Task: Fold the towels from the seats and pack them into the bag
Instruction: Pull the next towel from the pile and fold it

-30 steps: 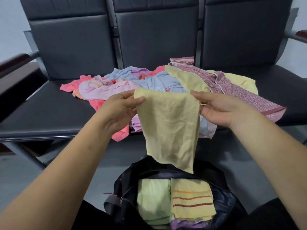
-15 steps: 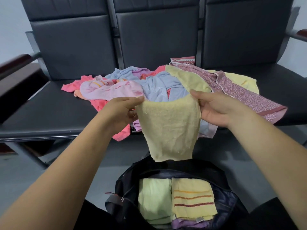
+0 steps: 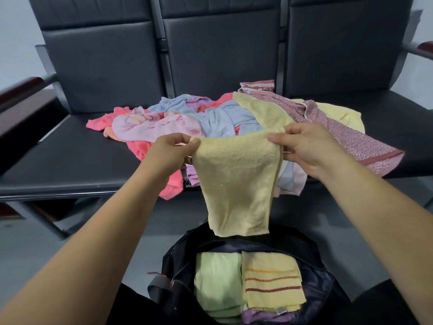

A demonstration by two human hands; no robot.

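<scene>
- Two folded towels lie side by side in the open bag [image 3: 315, 277] at your knees: a pale green towel [image 3: 218, 282] on the left and a striped yellow towel [image 3: 271, 285] on the right. A purple fold [image 3: 257, 318] shows under them; how many pieces it makes cannot be told.
- One plain yellow towel [image 3: 236, 181] is in hand, hanging in the air between the front edge of the seats [image 3: 70, 160] and the bag's mouth. Its lower hem sits by the bag's far rim; whether they touch cannot be told.
- Your left hand [image 3: 173, 153]: thumb and fingers are clamped on the towel's upper left corner.
- Your right hand [image 3: 304, 148]: thumb in front and fingers behind, pinching the upper right corner.
- Condition of the held towel: terry nap, limp, top edge sagging a little between your hands, sides narrowing downward, bottom hem uneven. It looks part-folded at most and is likely not ready to pack.
- Several towels wait unfolded in a heap across the middle seat:
  - a pink towel [image 3: 159, 127] and a blue towel [image 3: 225, 118];
  - a coral towel [image 3: 169, 184] spilling over the front edge;
  - a patterned maroon towel [image 3: 346, 130] reaching the right seat's front edge;
  - more yellow cloth behind.
- Progress, as a judgement: well under half is packed, and most of the folding lies ahead.
</scene>
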